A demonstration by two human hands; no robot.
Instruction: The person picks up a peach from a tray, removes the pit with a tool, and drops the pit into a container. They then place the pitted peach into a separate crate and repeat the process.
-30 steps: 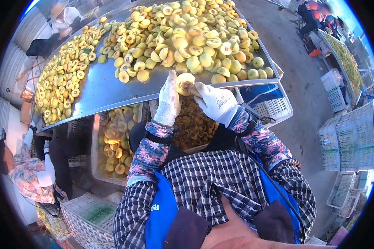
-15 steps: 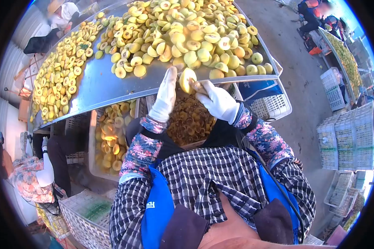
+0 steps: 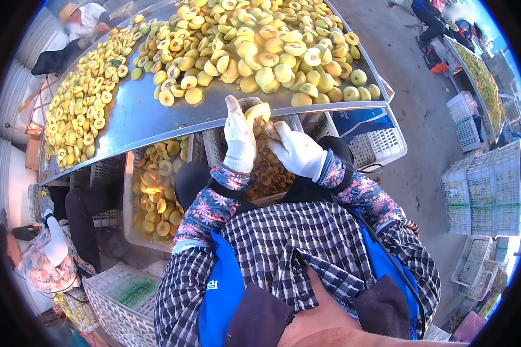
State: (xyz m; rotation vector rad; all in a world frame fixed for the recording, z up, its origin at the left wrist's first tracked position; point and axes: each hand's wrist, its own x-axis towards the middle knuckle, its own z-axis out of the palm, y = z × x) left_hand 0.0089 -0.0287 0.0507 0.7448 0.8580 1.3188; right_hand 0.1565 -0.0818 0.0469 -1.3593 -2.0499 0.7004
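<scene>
My left hand (image 3: 239, 136), in a white glove, is closed around a yellow peach half (image 3: 257, 115) just past the table's near edge. The cut side faces my right hand (image 3: 298, 151), also gloved in white. Its fingers are closed on a small, thin tool (image 3: 270, 130) at the fruit's edge; the glove hides most of it, so its kind cannot be made out. Below both hands stands a crate of brown pits and scraps (image 3: 269, 170). Many peach halves (image 3: 260, 52) are heaped on the metal table (image 3: 139, 115) ahead.
A crate of peach halves (image 3: 156, 196) stands below the table on the left. White plastic crates (image 3: 382, 144) sit under the right corner, with stacked crates (image 3: 483, 191) farther right. A co-worker in a floral top (image 3: 46, 248) sits at left. Other people work at the far tables.
My left hand has closed around the peach half, which was by my right fingers before. Both hands have shifted, the fruit slightly lower and left, and my right hand has drawn a little back.
</scene>
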